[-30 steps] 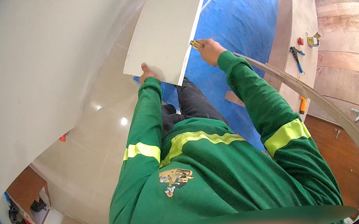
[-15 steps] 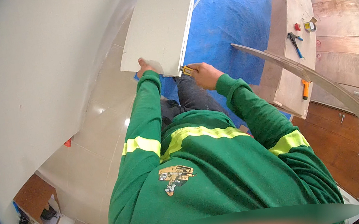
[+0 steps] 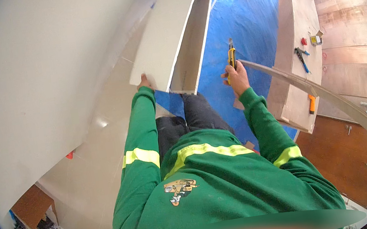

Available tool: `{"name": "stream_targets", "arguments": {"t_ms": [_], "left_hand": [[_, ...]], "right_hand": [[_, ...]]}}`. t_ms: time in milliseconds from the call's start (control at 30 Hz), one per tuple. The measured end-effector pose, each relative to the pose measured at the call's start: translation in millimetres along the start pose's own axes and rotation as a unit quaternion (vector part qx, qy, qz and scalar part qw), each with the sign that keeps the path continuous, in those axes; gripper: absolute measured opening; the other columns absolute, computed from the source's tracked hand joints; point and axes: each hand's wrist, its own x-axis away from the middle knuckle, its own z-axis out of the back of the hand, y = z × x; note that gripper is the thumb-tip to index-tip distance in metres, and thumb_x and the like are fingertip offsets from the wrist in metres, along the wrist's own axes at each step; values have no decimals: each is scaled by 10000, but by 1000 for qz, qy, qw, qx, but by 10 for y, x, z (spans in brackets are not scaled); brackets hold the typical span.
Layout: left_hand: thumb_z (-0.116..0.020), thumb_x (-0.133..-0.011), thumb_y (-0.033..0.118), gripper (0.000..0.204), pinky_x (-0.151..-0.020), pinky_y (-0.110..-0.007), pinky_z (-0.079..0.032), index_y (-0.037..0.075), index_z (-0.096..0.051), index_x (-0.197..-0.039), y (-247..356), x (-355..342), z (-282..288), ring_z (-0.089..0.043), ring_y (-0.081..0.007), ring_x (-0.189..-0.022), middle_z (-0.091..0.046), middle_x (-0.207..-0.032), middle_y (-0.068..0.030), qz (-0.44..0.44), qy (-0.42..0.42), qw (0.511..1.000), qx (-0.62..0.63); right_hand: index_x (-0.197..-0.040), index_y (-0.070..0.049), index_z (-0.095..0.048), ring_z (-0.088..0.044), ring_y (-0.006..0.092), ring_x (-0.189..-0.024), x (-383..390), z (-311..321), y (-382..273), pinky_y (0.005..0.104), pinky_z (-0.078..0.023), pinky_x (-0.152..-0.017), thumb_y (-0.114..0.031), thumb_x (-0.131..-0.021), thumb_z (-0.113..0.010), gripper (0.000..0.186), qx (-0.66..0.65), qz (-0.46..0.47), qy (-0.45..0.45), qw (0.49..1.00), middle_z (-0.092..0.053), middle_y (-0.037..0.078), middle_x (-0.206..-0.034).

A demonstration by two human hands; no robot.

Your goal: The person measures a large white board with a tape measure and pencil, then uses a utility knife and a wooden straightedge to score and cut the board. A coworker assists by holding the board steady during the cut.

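A long off-white board [image 3: 158, 38], like drywall, stretches away in front of me. My left hand [image 3: 144, 82] grips its near left corner, thumb on top and the other fingers hidden below. Along its right edge is a second long strip [image 3: 194, 38] with a brownish-grey face, set at an angle to the board; whether the two are joined I cannot tell. My right hand [image 3: 238, 78] is closed around a yellow and black utility knife [image 3: 230, 56]. Its blade points away from me, over the blue sheet and apart from the boards.
Blue sheeting [image 3: 245, 17] covers the floor ahead. On the right, a long wooden bench [image 3: 284, 77] carries blue-handled pliers [image 3: 301, 60], an orange-handled tool [image 3: 312, 103] and a small box [image 3: 316, 40]. A curved strip [image 3: 300, 79] arches over it. A pale wall [image 3: 39, 88] rises on the left.
My right hand has drawn the knife off the board's near edge and out to the right. The brownish-grey strip now shows beside the board, which my left hand still holds.
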Motion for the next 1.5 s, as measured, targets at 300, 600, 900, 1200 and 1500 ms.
{"name": "stream_targets", "arguments": {"t_ms": [300, 600, 900, 1200, 1500], "left_hand": [[-594, -999, 490, 434, -423, -360, -424, 64, -673, -1021, -539, -1205, 356, -536, -218, -475, -599, -673, -90, -43, -263, 960, -84], [-525, -1051, 355, 350, -417, -374, -460, 47, -689, -1029, -765, -2259, 757, -555, -225, -478, -599, -664, -86, -50, -257, 962, -81], [-498, -1072, 255, 417, -820, -339, -598, -103, -710, -1094, -644, -2625, 730, -723, -265, -892, -743, -1021, -202, -242, -136, 944, -177], [-481, -1086, 195, 421, -932, -392, -603, 25, -530, -1468, 304, -2102, 1047, -653, -353, -1213, -582, -1457, -227, -320, 67, 777, -538], [-613, -1000, 555, 827, -1070, -413, -497, 115, -286, -1619, 804, 1080, -88, -573, -296, -1309, -511, -1513, -186, -205, -418, 883, 57]], "right_hand": [[-1136, 51, -480, -661, 340, -997, -874, -1162, 323, 456, -524, -886, -300, -824, -821, 581, 113, 37, 94, 988, -642, 225, -1047], [-1172, 63, -465, -657, 337, -996, -919, -1196, 315, 434, -521, -894, -110, -889, -647, 378, 137, -15, 20, 990, -638, 242, -1073], [-1215, 53, -439, -679, 344, -986, -803, -1270, 111, 441, -534, -880, -133, -911, -621, 400, 115, -4, 11, 993, -650, 261, -1069], [-1209, 55, -431, -685, 462, -1022, -824, -1331, 130, 504, -529, -903, -139, -904, -614, 405, 106, 4, 27, 994, -667, 310, -1050], [-1198, 37, -441, -671, 382, -934, -866, -1497, 211, 483, -532, -846, -434, -954, -667, 576, 65, -47, 82, 993, -652, 234, -991]]}}
